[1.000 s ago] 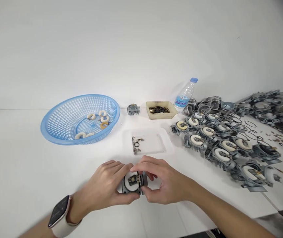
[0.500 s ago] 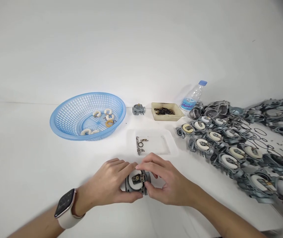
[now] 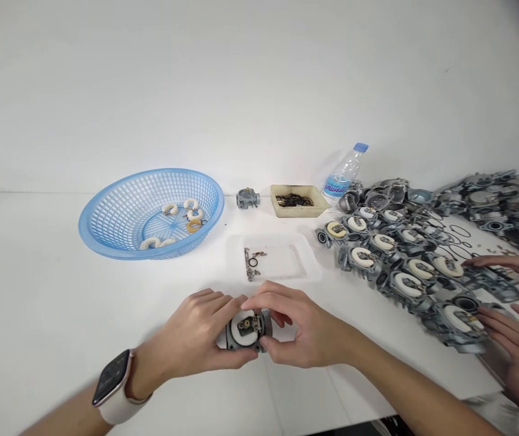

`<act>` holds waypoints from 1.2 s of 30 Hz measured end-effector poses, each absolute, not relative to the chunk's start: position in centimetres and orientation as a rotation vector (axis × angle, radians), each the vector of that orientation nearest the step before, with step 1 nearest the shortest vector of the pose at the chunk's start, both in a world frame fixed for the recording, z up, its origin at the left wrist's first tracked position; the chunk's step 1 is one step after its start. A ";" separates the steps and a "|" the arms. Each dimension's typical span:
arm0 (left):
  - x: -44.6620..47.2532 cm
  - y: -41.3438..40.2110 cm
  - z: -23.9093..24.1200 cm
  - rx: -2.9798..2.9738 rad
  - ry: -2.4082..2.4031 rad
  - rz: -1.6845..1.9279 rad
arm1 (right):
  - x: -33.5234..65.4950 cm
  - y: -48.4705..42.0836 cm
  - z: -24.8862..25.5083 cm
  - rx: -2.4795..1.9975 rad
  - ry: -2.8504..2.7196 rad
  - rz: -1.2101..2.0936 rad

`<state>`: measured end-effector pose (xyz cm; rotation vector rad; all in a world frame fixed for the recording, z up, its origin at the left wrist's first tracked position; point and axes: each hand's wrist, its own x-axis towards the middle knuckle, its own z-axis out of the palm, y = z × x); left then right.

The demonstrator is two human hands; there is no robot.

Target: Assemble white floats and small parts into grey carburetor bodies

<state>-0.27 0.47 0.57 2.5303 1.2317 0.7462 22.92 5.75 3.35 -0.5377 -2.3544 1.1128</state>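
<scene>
My left hand (image 3: 204, 332) is closed around the left side of a grey metal carburetor (image 3: 266, 322), thumb in front and fingers behind. A white horseshoe-shaped float (image 3: 237, 335) lies in the carburetor's upturned open side, around small brass parts. My right hand (image 3: 302, 327) grips the carburetor's right side, thumb at the near edge and index finger curved over the float's far end. Just beyond the hands is a clear plastic tray (image 3: 311, 257) with small metal parts (image 3: 248, 267) and a black O-ring (image 3: 253, 262).
A blue plastic basket (image 3: 87, 227) with several floats stands left. Behind are another carburetor (image 3: 247, 198), a box (image 3: 281, 212) of black rings and a water bottle (image 3: 343, 175). Many carburetors (image 3: 361, 260) crowd the right, where another person's hands (image 3: 513, 339) reach in.
The other person's hands have come further in from the right, over the carburetors. The view has shifted slightly right. My hands keep nearly the same hold on the carburetor.
</scene>
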 end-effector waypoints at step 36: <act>-0.2 0.6 0.8 2.517 1.227 0.777 | 23.0 5.5 3.6 -0.543 -2.380 1.040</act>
